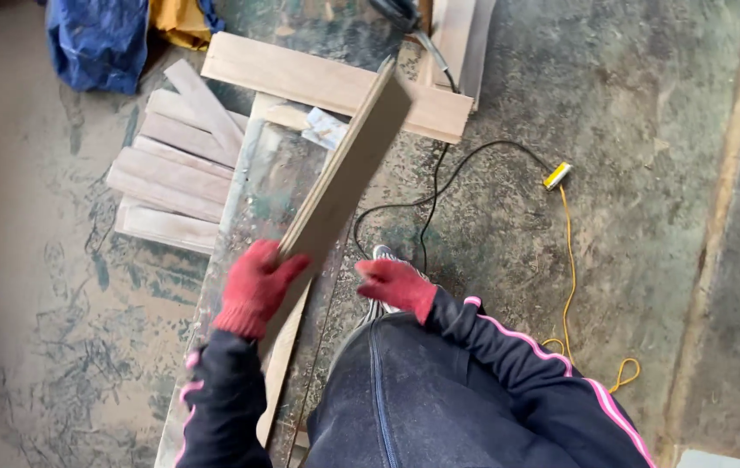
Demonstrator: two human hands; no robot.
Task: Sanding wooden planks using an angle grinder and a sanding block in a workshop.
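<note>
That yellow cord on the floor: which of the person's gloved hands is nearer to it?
Right. The right hand, empty and loosely curled, hangs on the same side as the yellow cord, with bare floor between. The left hand is farther off, gripping the wooden plank across the body.

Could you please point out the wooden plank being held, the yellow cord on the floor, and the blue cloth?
wooden plank [348, 169], head view, middle of its face.
yellow cord [571, 269], head view, straight run.
blue cloth [97, 43], head view, centre of the bundle.
</note>
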